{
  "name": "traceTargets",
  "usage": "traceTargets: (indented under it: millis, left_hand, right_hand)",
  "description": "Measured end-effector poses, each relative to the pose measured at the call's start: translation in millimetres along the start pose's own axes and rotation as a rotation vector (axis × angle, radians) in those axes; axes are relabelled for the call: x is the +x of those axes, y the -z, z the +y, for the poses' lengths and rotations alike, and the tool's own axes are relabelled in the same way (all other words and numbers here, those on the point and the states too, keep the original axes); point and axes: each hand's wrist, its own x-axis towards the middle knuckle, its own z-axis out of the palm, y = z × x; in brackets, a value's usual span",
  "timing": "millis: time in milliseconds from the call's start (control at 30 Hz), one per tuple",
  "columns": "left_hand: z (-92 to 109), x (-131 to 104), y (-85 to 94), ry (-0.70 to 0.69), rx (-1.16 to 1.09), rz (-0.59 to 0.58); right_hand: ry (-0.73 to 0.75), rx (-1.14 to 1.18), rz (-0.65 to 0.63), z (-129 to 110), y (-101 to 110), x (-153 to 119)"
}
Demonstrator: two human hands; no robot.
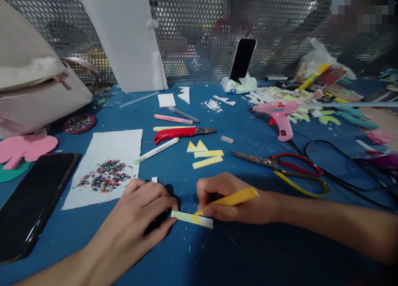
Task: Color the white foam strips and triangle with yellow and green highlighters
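My right hand [228,199] is closed around a yellow marker [238,196], its tip on a narrow paper strip [203,222]. The strip is partly yellow, with a white right end. My left hand [144,213] pinches the strip's left end between thumb and a finger. Beyond the hands lie two yellow strips [207,162] and a yellow zigzag piece [197,146]. A red-handled knife [175,133], a pink marker [173,119] and a white marker [157,151] lie farther back.
Left: a black phone [35,203], a white sheet with beads [118,145], a bag [34,78]. Right: scissors [298,169], a pink glue gun [281,113] with a cable, paper scraps. A propped phone [243,59] stands at the back before a perforated metal panel [192,33].
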Motion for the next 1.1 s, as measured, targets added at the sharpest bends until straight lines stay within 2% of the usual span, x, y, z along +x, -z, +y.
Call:
traceTargets:
  millis: [100, 433, 567, 700, 833, 933, 1100]
  left_hand:
    - [-0.5, -0.4, -0.3, -0.005, -0.003, -0.016]
    - [-1.0, 0.2, 0.2, -0.022, 0.013, -0.021]
    - [-2.0, -0.6, -0.8, -0.013, 0.001, -0.027]
    - [-2.8, -1.3, -1.1, -0.014, 0.005, -0.022]
    - [-2.2, -1.4, -1.0, -0.008, 0.002, -0.016]
    - [-1.4, -1.2, -0.8, -0.005, -0.004, -0.021]
    - [-2.1, -1.2, -0.9, -0.022, 0.009, -0.024]
  right_hand:
    - [0.04, 0.007, -0.005, 0.5, -0.4, 0.3]
    - [0.007, -0.006, 0.006, 1.3, 0.1, 0.2]
    - [0.064, -0.017, -0.053, 4.1, 0.9, 0.0]
    - [0.029, -0.013, 0.009, 5.8, 0.4, -0.6]
    - [0.091, -0.001, -0.032, 4.8, 0.3, -0.9]
    - [0.058, 0.002, 0.025, 4.6, 0.6, -1.0]
    - [0.085, 0.012, -0.034, 5.5, 0.6, -1.1]
